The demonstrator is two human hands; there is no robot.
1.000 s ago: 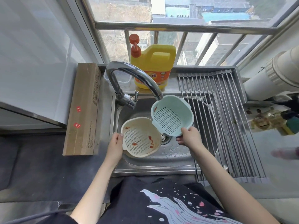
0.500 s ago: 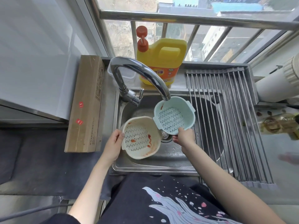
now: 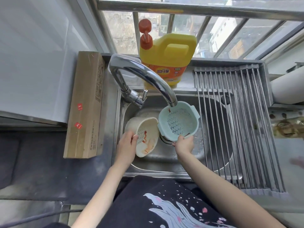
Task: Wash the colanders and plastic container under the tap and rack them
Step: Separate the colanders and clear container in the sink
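Over the steel sink (image 3: 164, 163), my left hand (image 3: 126, 145) grips the near rim of a cream colander (image 3: 146, 137). It is tilted on its side, opening to the right, with red sauce smears inside. My right hand (image 3: 183, 143) holds the lower rim of a pale green colander (image 3: 179, 120), which sits right under the spout of the chrome tap (image 3: 144, 78). A red speck marks its inner wall. The two colanders touch at their rims. No water stream is visible. A clear plastic container (image 3: 130, 76) stands behind the tap, mostly hidden.
A yellow detergent jug (image 3: 167, 58) with a red pump stands on the ledge behind the sink. A roll-up steel drying rack (image 3: 233, 125) covers the sink's right side. A long cardboard box (image 3: 87, 104) lies on the counter at left. Window bars run behind.
The cream colander has tipped from facing up onto its side in my left hand. The green colander has shifted slightly under the spout. The camera has moved closer.
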